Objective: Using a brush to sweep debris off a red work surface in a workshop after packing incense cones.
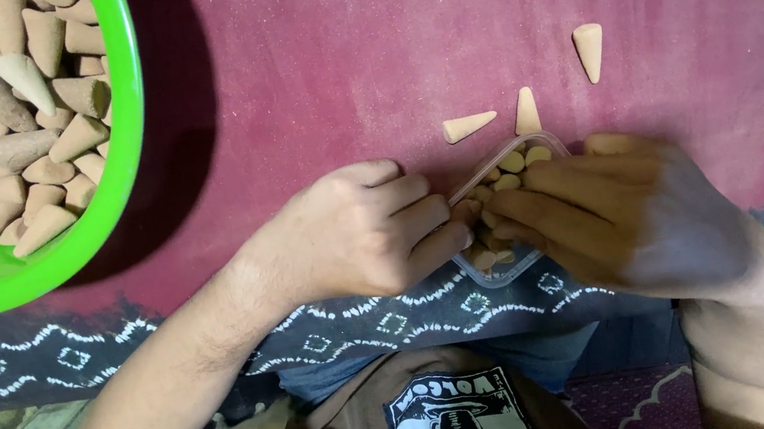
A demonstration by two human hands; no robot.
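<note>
A small clear plastic box (543,139) holding several tan cones standing on end lies on a maroon cloth. My left hand (365,232) grips the box's left edge with curled fingers. My right hand (621,211) covers the box's right side, its fingertips pressing down on the cones inside. Three loose tan cones lie just beyond the box: one (468,126) on its side, one (527,111) touching the box rim, one (589,50) farther back right.
A bright green bowl (116,197) heaped with several tan and grey cones sits at the back left. The maroon cloth (361,68) has a dark patterned border (73,352) along the near edge, next to my lap.
</note>
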